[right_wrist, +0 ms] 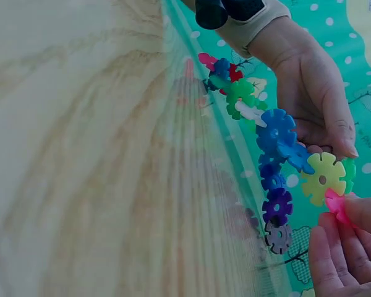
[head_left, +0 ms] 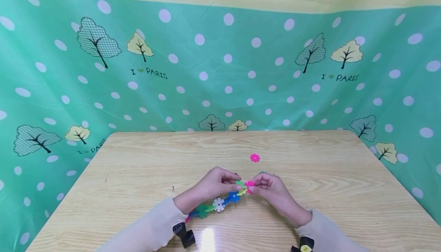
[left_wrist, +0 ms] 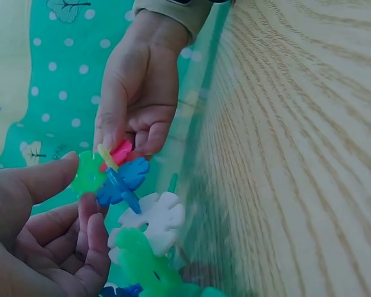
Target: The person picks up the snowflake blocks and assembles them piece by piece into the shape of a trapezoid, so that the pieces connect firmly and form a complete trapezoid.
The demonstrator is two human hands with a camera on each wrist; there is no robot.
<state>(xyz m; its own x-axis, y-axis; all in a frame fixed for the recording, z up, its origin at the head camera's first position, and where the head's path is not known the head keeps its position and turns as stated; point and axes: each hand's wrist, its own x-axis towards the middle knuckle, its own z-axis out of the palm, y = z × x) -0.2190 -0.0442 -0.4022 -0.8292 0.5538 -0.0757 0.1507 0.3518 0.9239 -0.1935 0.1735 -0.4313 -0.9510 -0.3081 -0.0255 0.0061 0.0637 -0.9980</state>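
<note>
Item: a chain of interlocking plastic snowflake discs [head_left: 220, 204] in green, white, blue, yellow and red, held just above the near-centre of your light wood-grain table [head_left: 138, 168]. Your left hand [head_left: 211, 185] pinches the chain's far end, thumb and fingers curled on a pale green disc [left_wrist: 86, 174], with a yellow disc [right_wrist: 322, 179] slotted beside it. The rest of the chain trails back under your left wrist toward the table's near edge; a white disc [head_left: 218, 204] sits midway, blue discs [head_left: 233, 197] next to it, and a further run of blue and grey discs hangs off it in the right wrist view. Your right hand [head_left: 272, 191] pinches a separate pink plastic disc [head_left: 249, 184] between thumb and fingertips, pressed against the yellow disc at the chain's end. One loose pink disc [head_left: 255, 158] lies flat on the table, beyond the hands, toward the far edge. Behind the table hangs a green polka-dot cloth printed with trees [head_left: 220, 72].
</note>
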